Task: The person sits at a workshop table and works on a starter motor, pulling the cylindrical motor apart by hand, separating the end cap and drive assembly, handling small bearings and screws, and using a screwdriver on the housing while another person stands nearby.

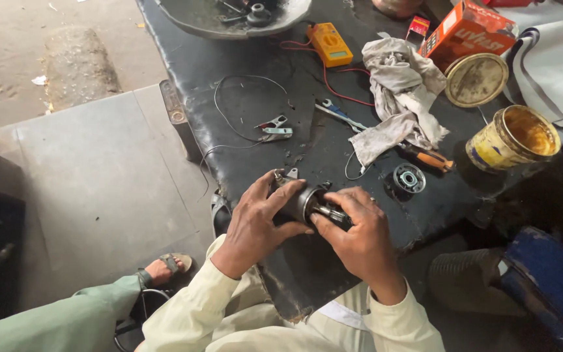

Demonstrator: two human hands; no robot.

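Gripping a dark cylindrical motor housing point(300, 201) at the near edge of the black workbench point(242, 130), left hand point(255, 225) wraps its fingers round the body while right hand point(360, 234) pinches the metal shaft end point(331, 212) between thumb and fingertips. Farther back: grey rag point(399, 91), round bearing point(409, 178) beside an orange-handled screwdriver point(433, 158), open yellow-labelled tin point(513, 138) of amber grease on its side, its round lid point(476, 79) flat nearby. Orange rectangular carton point(467, 29) with white lettering sits at the top right corner; yellow multimeter point(329, 44) with red leads to its left.
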